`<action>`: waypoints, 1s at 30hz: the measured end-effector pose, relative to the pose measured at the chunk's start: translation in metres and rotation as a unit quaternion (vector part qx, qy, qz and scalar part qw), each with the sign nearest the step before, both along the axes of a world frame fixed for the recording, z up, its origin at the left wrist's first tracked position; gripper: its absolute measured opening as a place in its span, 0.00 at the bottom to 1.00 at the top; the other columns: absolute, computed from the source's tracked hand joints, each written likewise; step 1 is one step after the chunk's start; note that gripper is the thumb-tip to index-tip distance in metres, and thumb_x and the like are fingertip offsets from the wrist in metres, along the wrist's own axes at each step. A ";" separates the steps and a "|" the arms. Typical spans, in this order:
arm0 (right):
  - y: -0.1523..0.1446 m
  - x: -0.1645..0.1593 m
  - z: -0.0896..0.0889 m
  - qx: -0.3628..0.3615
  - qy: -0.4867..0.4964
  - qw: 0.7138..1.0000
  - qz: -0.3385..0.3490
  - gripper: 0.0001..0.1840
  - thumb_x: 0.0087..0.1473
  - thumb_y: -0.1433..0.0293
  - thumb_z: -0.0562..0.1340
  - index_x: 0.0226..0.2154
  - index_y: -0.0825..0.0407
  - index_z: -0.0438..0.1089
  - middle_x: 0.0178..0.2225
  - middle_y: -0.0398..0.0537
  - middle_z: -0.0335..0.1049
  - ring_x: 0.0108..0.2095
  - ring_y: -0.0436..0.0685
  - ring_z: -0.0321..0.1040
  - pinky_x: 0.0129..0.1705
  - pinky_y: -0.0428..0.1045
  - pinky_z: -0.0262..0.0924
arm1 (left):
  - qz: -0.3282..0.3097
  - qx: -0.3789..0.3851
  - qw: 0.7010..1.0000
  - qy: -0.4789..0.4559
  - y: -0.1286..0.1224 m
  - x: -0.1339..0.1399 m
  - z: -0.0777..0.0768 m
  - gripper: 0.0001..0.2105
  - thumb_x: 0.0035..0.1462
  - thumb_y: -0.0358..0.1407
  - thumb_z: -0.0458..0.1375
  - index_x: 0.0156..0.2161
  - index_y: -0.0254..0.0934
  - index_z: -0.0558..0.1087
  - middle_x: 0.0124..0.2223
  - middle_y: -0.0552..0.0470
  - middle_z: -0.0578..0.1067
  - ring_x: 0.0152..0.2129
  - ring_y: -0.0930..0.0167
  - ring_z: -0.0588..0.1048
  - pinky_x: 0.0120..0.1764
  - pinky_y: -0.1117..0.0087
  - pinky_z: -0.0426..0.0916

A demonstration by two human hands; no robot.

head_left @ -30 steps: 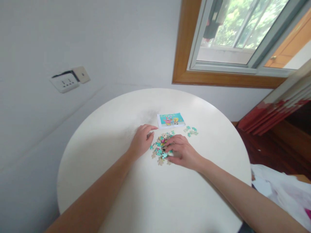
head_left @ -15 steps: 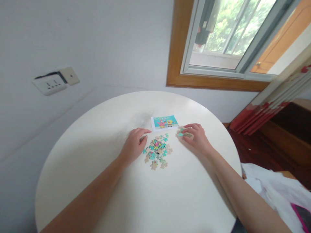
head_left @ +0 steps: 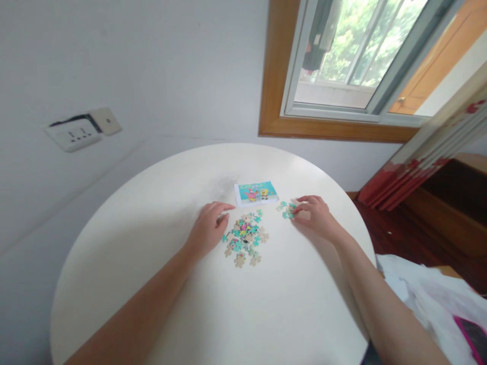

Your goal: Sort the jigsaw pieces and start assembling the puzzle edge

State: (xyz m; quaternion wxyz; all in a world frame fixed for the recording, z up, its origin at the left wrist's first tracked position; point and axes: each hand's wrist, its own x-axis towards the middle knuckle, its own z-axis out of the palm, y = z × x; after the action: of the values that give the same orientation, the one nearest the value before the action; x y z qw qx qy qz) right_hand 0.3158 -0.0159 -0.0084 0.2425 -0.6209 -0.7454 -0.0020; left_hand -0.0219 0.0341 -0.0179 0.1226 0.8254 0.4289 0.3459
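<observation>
Heaped loosely on the table are many small jigsaw puzzle pieces (head_left: 245, 233), some turquoise with printed bits, others plain beige. To the left of this heap rests my left hand (head_left: 208, 223), thumb and fingers apart, holding nothing. My right hand (head_left: 312, 215) is at the right edge of a small separate group of turquoise puzzle pieces (head_left: 285, 209). Its curved fingertips touch or nearly touch those pieces, with a gap between thumb and fingers. Just beyond both hands lies a picture card (head_left: 256, 193) showing a pink and a yellow cartoon figure on turquoise.
The round white table (head_left: 228, 314) stands against a wall with a socket (head_left: 78, 133). A wood-framed window (head_left: 342, 61) is behind it, and a red-and-white curtain (head_left: 411, 172) hangs at right. White cloth or plastic (head_left: 414, 294) and a pink-edged phone-like object (head_left: 472, 332) are at lower right.
My right hand has shifted slightly right, and more of the small group of turquoise pieces shows beside its fingers. My left hand stays in place. The view has shifted a little.
</observation>
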 end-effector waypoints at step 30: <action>-0.023 -0.085 0.010 0.024 0.072 0.958 0.276 0.10 0.56 0.73 0.59 0.39 0.47 0.75 0.42 0.51 0.74 0.46 0.58 0.68 0.50 0.56 0.60 | -0.152 -0.149 0.972 0.098 -0.011 -0.029 0.029 0.10 0.51 0.40 0.61 0.37 0.39 0.77 0.36 0.50 0.75 0.33 0.68 0.72 0.39 0.69 0.68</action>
State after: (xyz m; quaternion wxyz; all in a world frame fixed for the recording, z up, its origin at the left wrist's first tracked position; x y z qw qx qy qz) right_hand 0.2311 -0.0390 0.0012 0.3014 -0.3838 -0.8680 0.0917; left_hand -0.0511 0.0232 0.0115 0.2522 0.8833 0.3554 0.1729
